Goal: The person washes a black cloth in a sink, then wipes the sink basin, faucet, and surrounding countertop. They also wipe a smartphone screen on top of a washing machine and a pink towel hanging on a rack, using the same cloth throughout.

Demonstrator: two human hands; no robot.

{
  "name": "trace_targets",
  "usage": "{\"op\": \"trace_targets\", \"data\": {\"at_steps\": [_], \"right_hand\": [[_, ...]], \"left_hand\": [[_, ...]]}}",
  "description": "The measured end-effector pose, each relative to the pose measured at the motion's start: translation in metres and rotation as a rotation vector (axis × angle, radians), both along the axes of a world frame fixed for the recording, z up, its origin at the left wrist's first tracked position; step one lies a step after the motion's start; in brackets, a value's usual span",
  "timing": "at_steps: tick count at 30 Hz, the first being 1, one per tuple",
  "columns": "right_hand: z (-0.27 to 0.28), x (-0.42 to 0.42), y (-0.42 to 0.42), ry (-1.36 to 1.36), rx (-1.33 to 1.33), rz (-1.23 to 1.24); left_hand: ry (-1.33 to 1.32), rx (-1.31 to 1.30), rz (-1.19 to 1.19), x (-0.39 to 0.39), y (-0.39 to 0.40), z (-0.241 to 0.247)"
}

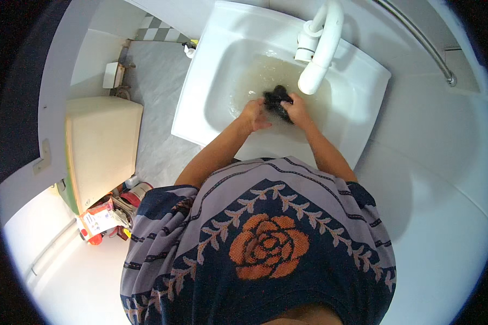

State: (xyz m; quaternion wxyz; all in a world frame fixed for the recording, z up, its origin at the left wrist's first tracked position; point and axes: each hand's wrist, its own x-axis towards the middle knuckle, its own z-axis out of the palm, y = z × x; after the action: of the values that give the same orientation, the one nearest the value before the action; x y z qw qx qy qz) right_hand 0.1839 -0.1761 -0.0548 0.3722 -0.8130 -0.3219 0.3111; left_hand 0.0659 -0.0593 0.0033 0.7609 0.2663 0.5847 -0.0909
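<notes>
Both of my hands are in a white sink basin (217, 87) that holds cloudy, greyish-brown water (252, 75). A wet, bunched black item, probably cloth (277, 101), is at the water, and its exact kind is unclear. My right hand (297, 109) grips its right side, thumb on top. On the other side is my left hand (255, 115), fingers apart, close against the item's left edge; whether they touch is hard to tell. A white curved faucet (325, 44) hangs over the basin, its spout end just above my right hand.
A metal rail (421, 34) runs along the tiled wall at right. Left of the sink, a cream-coloured cabinet or box (105, 146) stands beside grey floor (158, 89). Several packages (101, 219) are piled below it. A white bottle (189, 51) stands behind the sink's left edge.
</notes>
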Motion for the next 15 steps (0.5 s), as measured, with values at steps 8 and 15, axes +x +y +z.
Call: {"op": "trace_targets", "data": {"at_steps": [8,15], "right_hand": [[0.102,-0.060,0.045,0.065,0.371,0.162],[0.041,-0.003,0.032,-0.386,0.057,-0.019]], "left_hand": [[-0.821,-0.483,0.205,-0.019,0.036,-0.091],[-0.255,0.039,-0.026,0.013,-0.004,0.028]]}}
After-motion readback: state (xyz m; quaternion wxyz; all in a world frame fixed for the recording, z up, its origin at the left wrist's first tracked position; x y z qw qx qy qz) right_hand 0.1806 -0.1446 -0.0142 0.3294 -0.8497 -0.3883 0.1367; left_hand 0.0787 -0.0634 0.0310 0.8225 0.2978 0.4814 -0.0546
